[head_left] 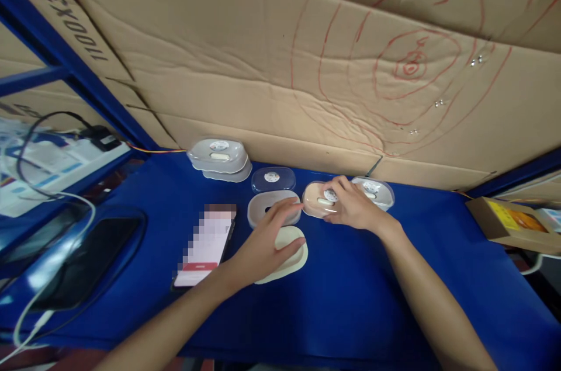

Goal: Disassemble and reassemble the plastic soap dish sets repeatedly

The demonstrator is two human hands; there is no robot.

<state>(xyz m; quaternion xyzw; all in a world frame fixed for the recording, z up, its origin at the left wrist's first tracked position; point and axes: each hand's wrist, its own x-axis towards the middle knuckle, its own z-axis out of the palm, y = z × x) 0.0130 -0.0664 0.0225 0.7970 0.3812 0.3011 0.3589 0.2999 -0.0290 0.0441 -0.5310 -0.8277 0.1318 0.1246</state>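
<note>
My right hand [357, 204] has its fingers closed around an oval case with a clear lid and a round label [314, 198], at the back of the blue table. Against that hand's far side stands a similar clear-lidded case [382, 191], partly covered by it. My left hand [263, 242], fingers apart, hovers over a cream oval piece [287, 269] and a whitish oval shell [259, 211] with a dark opening in its middle. Whether it touches either one I cannot tell. Behind the shell lies a clear oval lid [274, 179] with a round label.
Several clear-lidded cases [219, 155] are stacked at the back left. A phone [205, 242] with a lit screen lies left of my left hand, and a dark tablet-like device [90, 263] with cables is farther left. Cardboard [245, 67] walls the back; an open box [504, 228] stands right.
</note>
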